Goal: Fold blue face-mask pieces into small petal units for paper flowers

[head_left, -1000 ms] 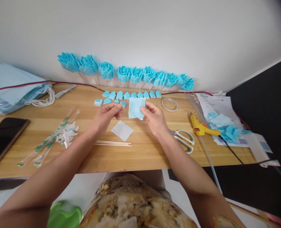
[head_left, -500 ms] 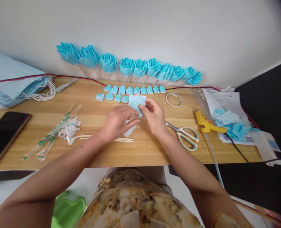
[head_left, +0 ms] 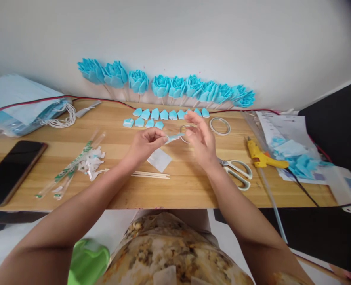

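My left hand [head_left: 148, 143] pinches one end of a small light-blue fabric piece [head_left: 174, 137], which looks thin and edge-on. The other end is at the thumb of my right hand [head_left: 203, 140], whose index finger is raised and apart from it. Below the hands, a pale square piece [head_left: 159, 160] lies flat on the wooden table [head_left: 187, 194]. Just behind the right fingers is a ring-shaped roll [head_left: 182, 129], partly hidden. Beyond my hands, small folded blue petals [head_left: 154, 114] lie in two rows.
Blue fabric flowers [head_left: 138, 81] on sticks lean against the wall. Scissors [head_left: 237, 170], a tape roll [head_left: 220, 126] and a yellow glue gun [head_left: 260, 155] lie right. Left are a phone [head_left: 13, 172], clear-and-green wrappers [head_left: 71, 164] and white scraps [head_left: 92, 162]. Thin sticks [head_left: 151, 175] lie in front.
The blue piece, earlier held upright and facing me, now appears as a narrow strip between my hands. My hands have moved apart, uncovering the pale square and the ring-shaped roll. The view shifted slightly.
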Tool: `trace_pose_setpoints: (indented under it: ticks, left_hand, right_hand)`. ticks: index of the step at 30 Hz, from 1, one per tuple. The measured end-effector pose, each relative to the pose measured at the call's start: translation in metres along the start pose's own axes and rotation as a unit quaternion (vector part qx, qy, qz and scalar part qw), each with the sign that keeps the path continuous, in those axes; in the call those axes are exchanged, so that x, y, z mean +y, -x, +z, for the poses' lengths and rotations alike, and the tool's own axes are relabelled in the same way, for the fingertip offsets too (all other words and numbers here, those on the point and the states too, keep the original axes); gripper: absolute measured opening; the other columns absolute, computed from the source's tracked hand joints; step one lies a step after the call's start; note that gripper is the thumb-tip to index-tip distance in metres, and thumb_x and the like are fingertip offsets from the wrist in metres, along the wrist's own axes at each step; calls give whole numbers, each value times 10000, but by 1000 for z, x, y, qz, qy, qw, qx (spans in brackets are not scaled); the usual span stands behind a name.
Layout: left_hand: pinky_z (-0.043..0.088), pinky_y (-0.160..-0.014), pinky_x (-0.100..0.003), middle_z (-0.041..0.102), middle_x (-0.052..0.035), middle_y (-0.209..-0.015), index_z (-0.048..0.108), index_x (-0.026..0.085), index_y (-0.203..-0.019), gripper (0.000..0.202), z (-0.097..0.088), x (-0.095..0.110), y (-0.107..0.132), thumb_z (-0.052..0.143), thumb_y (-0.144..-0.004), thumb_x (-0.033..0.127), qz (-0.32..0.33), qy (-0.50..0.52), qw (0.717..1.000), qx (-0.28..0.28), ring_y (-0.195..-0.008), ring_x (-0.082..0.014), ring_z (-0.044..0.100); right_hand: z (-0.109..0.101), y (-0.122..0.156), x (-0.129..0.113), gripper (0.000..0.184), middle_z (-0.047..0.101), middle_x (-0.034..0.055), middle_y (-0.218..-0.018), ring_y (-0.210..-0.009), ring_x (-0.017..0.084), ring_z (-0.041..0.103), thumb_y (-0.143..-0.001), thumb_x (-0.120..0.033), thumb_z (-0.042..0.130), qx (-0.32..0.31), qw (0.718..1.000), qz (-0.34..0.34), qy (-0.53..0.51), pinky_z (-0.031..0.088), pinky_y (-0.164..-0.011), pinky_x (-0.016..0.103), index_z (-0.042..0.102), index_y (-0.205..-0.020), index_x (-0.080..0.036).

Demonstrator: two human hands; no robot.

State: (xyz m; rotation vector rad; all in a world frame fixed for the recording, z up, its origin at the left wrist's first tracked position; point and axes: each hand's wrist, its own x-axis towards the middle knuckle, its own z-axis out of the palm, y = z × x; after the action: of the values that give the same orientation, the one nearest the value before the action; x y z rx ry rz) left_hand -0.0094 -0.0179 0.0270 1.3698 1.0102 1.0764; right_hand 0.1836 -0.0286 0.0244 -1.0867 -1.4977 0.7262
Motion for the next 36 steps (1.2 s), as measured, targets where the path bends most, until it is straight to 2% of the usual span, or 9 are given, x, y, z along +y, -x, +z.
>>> trace_pose_setpoints:
  ticks: [3, 5, 7, 9, 11, 18, 23, 28, 36]
  left_hand:
    - [392, -561, -241, 656, 1, -678, 665, 181, -710, 196, -2, 0, -1, 781, -710, 340, -12, 40, 999, -5, -590, -101, 502]
    - [410, -581, -246, 678, -5, -701, 672, 185, -707, 200, -2, 1, -1, 794, -706, 344, -15, 52, 998, -11, -613, -107, 523]
    - [418, -590, -252, 685, -8, -701, 676, 188, -704, 214, -2, 2, -1, 805, -702, 358, -17, 62, 998, -18, -625, -115, 536]
    - [412, -582, -253, 670, -2, -674, 678, 189, -708, 229, -2, 1, -1, 814, -698, 373, -21, 73, 997, -21, -608, -110, 522]
    - [378, -549, -250, 628, 15, -628, 678, 189, -713, 235, -2, -2, -2, 820, -693, 374, -25, 85, 996, -23, -561, -92, 471]
    - [314, -504, -267, 442, 49, -510, 670, 210, -831, 175, -5, -8, -8, 705, -810, 380, -43, 147, 988, -10, -493, -98, 382]
    - [415, -624, -277, 569, 20, -680, 726, 217, -1060, 252, -6, 0, -2, 686, -814, 259, 57, 18, 998, -20, -638, -122, 506]
    - [456, -705, -292, 664, -25, -794, 786, 217, -928, 154, -4, -4, -1, 661, -838, 206, 208, -136, 969, 1, -764, -153, 581]
    - [439, -676, -287, 697, -27, -767, 758, 190, -818, 110, -7, -5, -2, 672, -846, 253, 160, -160, 974, 16, -708, -149, 580]
  right_hand:
    - [-2, 2, -6, 417, 622, 32, -1396, -1347, 302, 503, -883, -333, 627, -95, 984, -112, 105, 361, -1158, 517, 633, -1300, -347]
    - [2, 3, -6, 444, 662, 46, -1334, -1280, 309, 546, -860, -310, 651, -130, 973, -129, 142, 366, -1132, 530, 632, -1303, -334]
    - [6, 3, -3, 367, 725, 54, -1177, -1137, 296, 609, -865, -333, 660, -131, 972, -111, 157, 394, -1082, 522, 667, -1232, -314]
    - [9, 3, 0, 183, 744, 42, -967, -969, 262, 630, -894, -358, 643, -118, 977, -89, 156, 423, -1024, 488, 718, -1047, -292]
    - [11, 3, 1, 142, 710, 29, -830, -856, 229, 612, -918, -359, 617, -109, 981, -70, 145, 450, -946, 434, 714, -870, -266]
    - [9, 6, -3, 153, 675, 8, -795, -772, 180, 605, -889, -350, 636, -92, 993, 28, 73, 456, -744, 319, 703, -820, -232]
    - [10, 6, -2, 142, 701, 1, -786, -748, 176, 613, -861, -342, 649, -94, 993, 51, 55, 452, -709, 307, 718, -809, -229]
    - [11, 7, -3, 152, 699, -4, -764, -717, 169, 603, -858, -351, 657, -94, 992, 63, 46, 445, -676, 302, 724, -794, -230]
    - [10, 6, 2, 165, 762, 7, -887, -833, 206, 675, -839, -393, 703, -100, 992, 82, 12, 513, -757, 340, 775, -889, -253]
